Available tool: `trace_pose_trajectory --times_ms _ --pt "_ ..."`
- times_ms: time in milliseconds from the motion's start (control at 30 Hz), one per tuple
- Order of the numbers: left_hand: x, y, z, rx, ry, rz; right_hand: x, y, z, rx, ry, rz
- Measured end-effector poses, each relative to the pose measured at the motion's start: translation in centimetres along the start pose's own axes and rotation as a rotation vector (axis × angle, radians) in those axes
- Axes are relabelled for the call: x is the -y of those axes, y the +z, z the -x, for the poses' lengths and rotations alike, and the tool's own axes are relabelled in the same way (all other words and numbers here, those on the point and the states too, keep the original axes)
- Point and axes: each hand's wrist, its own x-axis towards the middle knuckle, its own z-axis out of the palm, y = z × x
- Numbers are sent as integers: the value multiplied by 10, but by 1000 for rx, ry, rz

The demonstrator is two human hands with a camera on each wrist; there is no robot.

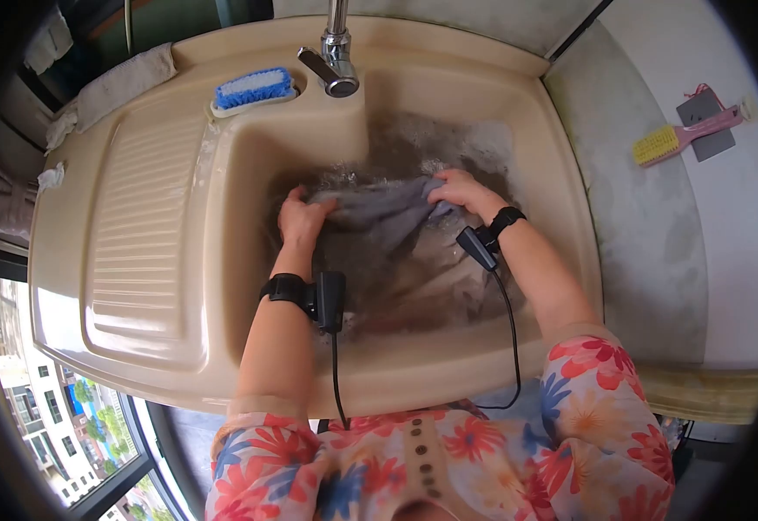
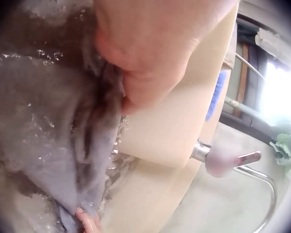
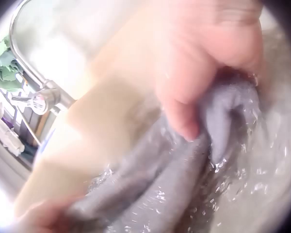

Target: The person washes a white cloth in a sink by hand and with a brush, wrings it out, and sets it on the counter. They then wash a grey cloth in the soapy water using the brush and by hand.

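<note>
A wet grey cloth (image 1: 383, 208) is stretched between both hands at the surface of murky water in the beige sink (image 1: 253, 174). My left hand (image 1: 303, 217) grips its left end, thumb and fingers closed on the fabric; in the left wrist view the hand (image 2: 145, 48) has the bunched edge of the cloth (image 2: 87, 141) under its fingers. The right hand (image 1: 466, 191) pinches the other end. Close up in the right wrist view, folds of the cloth (image 3: 223, 111) bulge out beneath the right hand's fingers (image 3: 184, 116). More fabric (image 1: 440, 286), paler, lies submerged nearer the body.
A chrome faucet (image 1: 337, 65) rises behind the basin. On the sink's back ledge sits a blue and white scrub brush (image 1: 256, 87). A ridged drainboard (image 1: 145, 234) extends to the left, with a rag (image 1: 127, 85) at its back edge. Another brush (image 1: 687, 135) hangs on the right wall.
</note>
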Motion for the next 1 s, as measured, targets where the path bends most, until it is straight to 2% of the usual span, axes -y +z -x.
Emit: trace_pose_trajectory --times_ms 33,67,133,167,200,233,267,300,367,400,433,500,533,567,600,633,667,733,767,833,900,967,1000 --pt "1 0 -1 -23 -60 78 -3 -1 -1 -8 -13 -167" --pt "1 5 0 -22 -61 80 -6 8 -3 -9 -13 -165" --pt "-10 25 12 232 -115 496 28 41 12 -159 32 -239" --pt "-17 29 16 234 -113 496 36 47 4 7 -9 -268" --pt "-24 30 21 260 -188 606 56 54 11 62 -119 -371" --pt "-27 30 24 284 -265 715 75 62 20 -27 -254 -307" --pt "-4 34 1 481 -287 955 93 69 31 -115 -386 -242" --pt "-5 33 5 481 -295 951 113 71 46 -185 -495 -1" --pt "-13 28 12 507 -296 1004 113 90 40 -328 -575 158" --pt "-12 28 12 463 -188 956 108 87 35 -332 -576 157" --pt "-16 23 9 464 -184 957 102 75 29 -274 -432 213" --pt "-21 11 2 231 69 386 89 42 22 -82 -175 365" --pt "-27 6 5 83 128 291 60 33 9 -162 -181 357" --pt "-27 -3 4 -136 258 -101 48 15 10 -199 -126 370" --pt "-34 -7 12 -283 293 -237 37 0 15 -245 -101 278" --pt "-42 -10 21 -433 328 -377 40 -12 29 -239 72 68" --pt "-48 -9 26 -433 327 -379 30 -22 32 -167 65 44" --pt "-56 0 36 -87 294 -825 17 -19 33 -96 60 15" --pt "-54 10 40 157 278 -828 7 -9 37 -66 -50 254" --pt "-47 32 61 186 374 -1038 -31 7 17 -61 -285 654" --pt "-27 42 45 265 372 -1060 -33 9 17 -36 -186 619" --pt "-13 37 26 342 368 -1080 -3 -14 35 25 -53 407" --pt "-7 30 16 344 350 -941 3 -30 45 36 -42 245"
